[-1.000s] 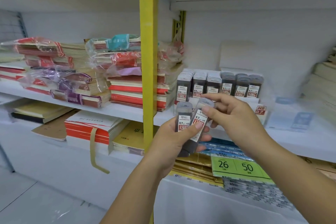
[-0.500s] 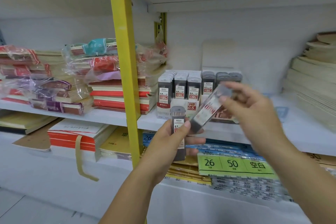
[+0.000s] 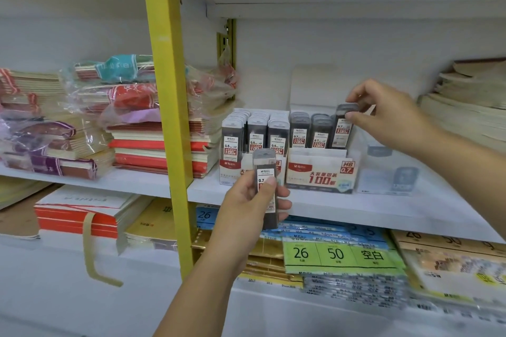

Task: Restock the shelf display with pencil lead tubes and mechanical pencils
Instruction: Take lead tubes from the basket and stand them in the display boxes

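Your right hand (image 3: pixel 391 117) is pinching a lead tube (image 3: pixel 342 130) at the 0.7 box's (image 3: pixel 320 172) right end. Your left hand (image 3: pixel 246 200) is gripping another tube (image 3: pixel 264 165).

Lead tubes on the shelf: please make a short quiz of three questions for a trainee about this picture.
1. True or false: the right hand pinches a lead tube near its top, at the 0.7 box's right-hand row.
2. The left hand holds: A) a pencil, B) another 0.7 tube, C) nothing?
3. Fill in: tubes in the neighbouring box read ___.
Key: 1 true; 2 B; 3 0.5.
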Action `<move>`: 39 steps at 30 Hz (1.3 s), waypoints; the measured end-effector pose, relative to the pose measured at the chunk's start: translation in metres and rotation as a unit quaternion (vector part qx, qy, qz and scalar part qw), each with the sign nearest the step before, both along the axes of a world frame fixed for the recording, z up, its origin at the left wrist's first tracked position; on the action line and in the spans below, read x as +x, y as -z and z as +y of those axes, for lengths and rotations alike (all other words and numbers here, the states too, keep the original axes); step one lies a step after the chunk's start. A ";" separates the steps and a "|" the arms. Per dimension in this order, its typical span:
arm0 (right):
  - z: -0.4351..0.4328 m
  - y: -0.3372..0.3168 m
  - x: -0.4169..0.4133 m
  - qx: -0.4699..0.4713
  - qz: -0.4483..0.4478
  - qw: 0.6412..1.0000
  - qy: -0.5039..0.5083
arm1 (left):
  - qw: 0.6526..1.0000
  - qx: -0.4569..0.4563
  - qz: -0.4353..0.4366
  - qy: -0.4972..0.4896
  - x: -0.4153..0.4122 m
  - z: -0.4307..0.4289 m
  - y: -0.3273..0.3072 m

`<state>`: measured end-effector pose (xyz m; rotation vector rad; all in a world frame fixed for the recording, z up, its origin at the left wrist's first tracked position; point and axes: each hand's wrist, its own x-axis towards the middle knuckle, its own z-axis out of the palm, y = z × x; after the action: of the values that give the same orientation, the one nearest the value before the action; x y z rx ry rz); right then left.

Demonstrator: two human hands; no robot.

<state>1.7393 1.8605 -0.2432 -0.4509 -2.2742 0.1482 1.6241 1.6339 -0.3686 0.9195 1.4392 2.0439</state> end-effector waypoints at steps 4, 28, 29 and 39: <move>0.003 0.003 -0.006 0.067 -0.053 0.994 0.073 | 1.000 -0.017 0.010 0.019 0.002 0.002 0.000; -0.090 0.097 0.036 -0.408 0.141 0.876 -0.213 | 0.989 -0.112 0.074 0.058 0.027 -0.001 0.013; -0.091 0.098 0.036 -0.403 0.136 0.880 -0.213 | 0.988 -0.114 0.085 0.053 0.027 0.000 0.012; -0.037 0.009 0.039 -0.061 0.179 0.976 -0.110 | 0.765 -0.120 0.568 -0.280 0.013 0.028 -0.002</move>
<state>1.7786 1.8232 -0.2519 -0.2129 -1.9596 0.4477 1.6371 1.6619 -0.3670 1.9596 2.7915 1.4875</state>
